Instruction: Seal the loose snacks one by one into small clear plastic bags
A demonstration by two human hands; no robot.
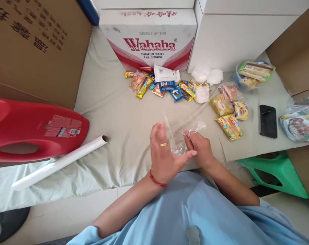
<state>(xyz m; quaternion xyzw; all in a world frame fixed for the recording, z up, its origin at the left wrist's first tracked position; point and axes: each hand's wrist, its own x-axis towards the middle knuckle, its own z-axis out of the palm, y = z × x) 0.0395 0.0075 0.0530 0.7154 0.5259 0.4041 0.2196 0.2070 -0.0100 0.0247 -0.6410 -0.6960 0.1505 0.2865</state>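
Note:
A clear plastic bag (179, 144) hangs between my two hands above the cloth-covered surface. My right hand (199, 146) pinches its edge, fingers closed. My left hand (164, 153), with a gold ring and a red wrist cord, has its fingers raised and its thumb stretched out toward the right hand. The bag lies against the inner side of that open hand. Beyond the hands lie several small wrapped snacks (167, 85) in yellow and blue packets, with a white packet (166, 73) on top. More wrapped snacks (229, 126) lie to the right.
A Wahaha water carton (151, 41) stands at the back. On the left are a red jug (36, 127) and a white roll (59, 163). A round tub (240, 80) of snacks, black phone-like object (268, 121) and plastic-wrapped bundle (299, 122) sit right, above a green stool (279, 173).

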